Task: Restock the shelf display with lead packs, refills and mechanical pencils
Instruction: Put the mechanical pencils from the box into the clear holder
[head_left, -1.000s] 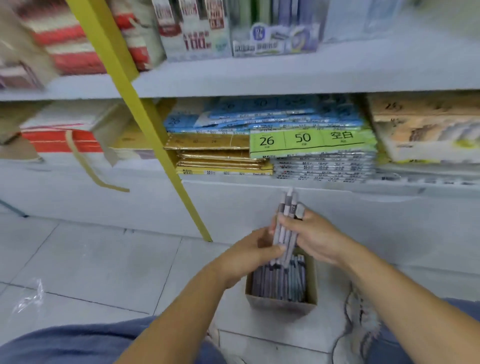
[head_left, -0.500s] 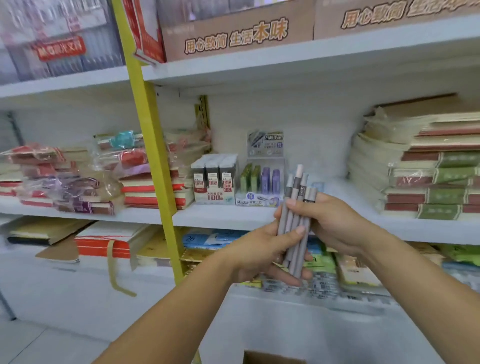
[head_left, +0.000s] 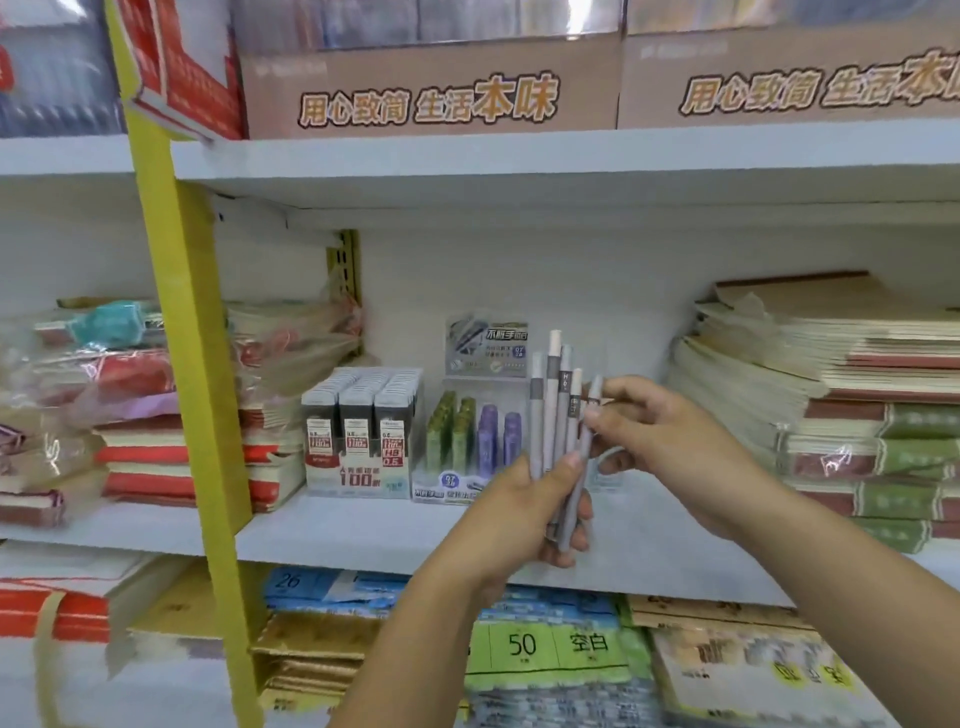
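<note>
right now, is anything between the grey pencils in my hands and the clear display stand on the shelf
Nothing visible. The left hand grips the bundle of slim grey mechanical pencils, the right hand pinches one, right in front of the clear plastic display stand; its right side is hidden behind them.

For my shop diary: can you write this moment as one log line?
left hand: grips pencil bundle | right hand: pinches one tilted pencil | where: before lead-pack display on middle shelf
</note>
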